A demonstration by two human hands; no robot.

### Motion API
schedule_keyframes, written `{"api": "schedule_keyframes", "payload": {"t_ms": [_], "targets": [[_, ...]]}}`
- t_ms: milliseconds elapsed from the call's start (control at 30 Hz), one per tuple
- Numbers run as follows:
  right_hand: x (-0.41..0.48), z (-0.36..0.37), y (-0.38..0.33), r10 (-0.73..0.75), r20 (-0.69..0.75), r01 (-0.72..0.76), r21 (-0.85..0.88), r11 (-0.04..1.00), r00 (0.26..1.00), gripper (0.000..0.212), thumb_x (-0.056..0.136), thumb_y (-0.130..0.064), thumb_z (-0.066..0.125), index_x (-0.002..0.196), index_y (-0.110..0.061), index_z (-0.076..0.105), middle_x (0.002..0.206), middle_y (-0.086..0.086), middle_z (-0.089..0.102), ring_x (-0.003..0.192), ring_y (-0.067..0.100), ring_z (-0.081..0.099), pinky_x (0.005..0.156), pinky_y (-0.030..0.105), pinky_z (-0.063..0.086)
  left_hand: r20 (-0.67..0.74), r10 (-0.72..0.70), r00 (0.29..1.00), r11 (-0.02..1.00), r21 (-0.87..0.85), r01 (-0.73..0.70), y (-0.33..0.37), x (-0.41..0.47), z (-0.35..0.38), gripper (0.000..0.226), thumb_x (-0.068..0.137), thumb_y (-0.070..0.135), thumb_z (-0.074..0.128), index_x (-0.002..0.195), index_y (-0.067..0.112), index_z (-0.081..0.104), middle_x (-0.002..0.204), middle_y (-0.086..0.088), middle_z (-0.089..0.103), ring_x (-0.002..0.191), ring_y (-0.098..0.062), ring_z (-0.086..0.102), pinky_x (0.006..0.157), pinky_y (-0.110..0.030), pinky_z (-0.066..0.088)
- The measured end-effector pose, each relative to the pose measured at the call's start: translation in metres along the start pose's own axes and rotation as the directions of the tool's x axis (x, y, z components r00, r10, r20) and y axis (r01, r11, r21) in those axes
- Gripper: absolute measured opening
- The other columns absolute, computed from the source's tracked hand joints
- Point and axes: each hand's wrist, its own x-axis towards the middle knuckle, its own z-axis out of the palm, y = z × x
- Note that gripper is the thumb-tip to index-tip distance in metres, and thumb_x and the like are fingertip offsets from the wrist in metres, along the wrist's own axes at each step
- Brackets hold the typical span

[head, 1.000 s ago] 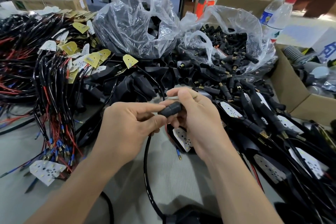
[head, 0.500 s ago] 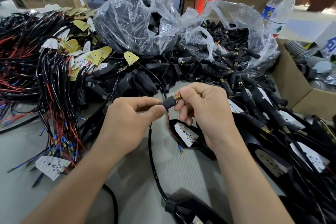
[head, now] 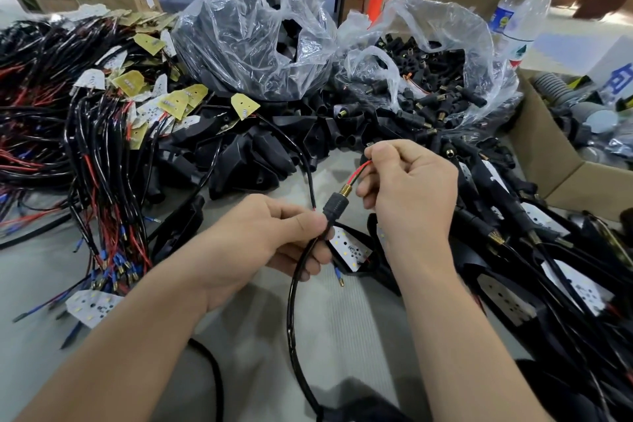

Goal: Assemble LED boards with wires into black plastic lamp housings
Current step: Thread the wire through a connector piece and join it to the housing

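Forearms are stretched forward; a plug [head: 336,205] is pinched by the left hand [head: 253,243], a wire [head: 360,169] by the right hand [head: 411,193].

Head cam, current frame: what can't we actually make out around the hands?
Red wire tip: head view, buried in the curled fingers of the right hand.
Cable lower end: head view, runs under a dark shape at the bottom edge.
Connector base: head view, covered by the thumb of the left hand.
Bottle label: head view, blurred, unreadable.
Left bag contents: head view, glare and creases.

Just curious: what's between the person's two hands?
Head view: a black plastic connector sleeve with brass threaded tip, then thin red wire, spanning left hand to right hand.
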Motion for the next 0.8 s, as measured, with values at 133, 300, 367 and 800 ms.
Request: {"api": "schedule_keyframes", "payload": {"t_ms": [133, 300, 367, 800], "targets": [[0.007, -0.007, 0.000, 0.053, -0.094, -0.044, 0.099, 0.994, 0.994, 0.027, 0.092, -0.011, 0.061, 0.068, -0.015, 0.071, 0.051, 0.005, 0.063, 0.041, 0.018, 0.053, 0.043, 0.027, 0.044, 0.155, -0.024, 0.988, 0.999, 0.042, 0.017, -0.004, -0.005, 0.003, 0.022, 0.093, 0.028, 0.065, 0.086, 0.012, 0.077, 0.087, -0.017, 0.076, 0.072, -0.019, 0.072, 0.066, -0.026, 0.058], [0.014, -0.016, -0.001, 0.102, -0.210, -0.055, 0.218, 0.974, 0.972, 0.028, 0.095, -0.005, 0.058, 0.070, -0.012, 0.068, 0.050, 0.002, 0.061, 0.042, 0.015, 0.053, 0.044, 0.025, 0.045, 0.210, -0.041, 0.977, 0.991, 0.137, 0.012, -0.005, -0.004, 0.003, 0.021, 0.102, 0.018, 0.060, 0.087, 0.011, 0.074, 0.089, -0.014, 0.076, 0.075, -0.018, 0.071, 0.069, -0.025, 0.058], [0.020, -0.022, -0.003, 0.110, -0.267, -0.032, 0.279, 0.960, 0.957, 0.026, 0.096, -0.002, 0.057, 0.074, -0.009, 0.067, 0.049, 0.000, 0.061, 0.041, 0.013, 0.054, 0.043, 0.023, 0.045, 0.220, -0.034, 0.975, 0.994, 0.109, 0.010, -0.004, -0.005, -0.001, 0.020, 0.098, 0.023, 0.062, 0.085, 0.014, 0.075, 0.087, -0.014, 0.076, 0.072, -0.019, 0.070, 0.068, -0.026, 0.057], [0.000, -0.015, -0.016, 0.203, 0.428, -0.329, 0.246, 0.912, 0.881, 0.014, 0.097, -0.007, 0.064, 0.108, -0.002, 0.072, 0.079, 0.008, 0.072, 0.061, 0.015, 0.060, 0.058, 0.022, 0.052, -0.062, -0.032, 0.998, 0.959, -0.282, 0.013, -0.007, 0.008, -0.007, 0.032, 0.109, 0.021, 0.036, 0.094, 0.008, 0.062, 0.056, 0.005, 0.038, 0.037, -0.004, 0.028, 0.035, -0.015, 0.022]]}}
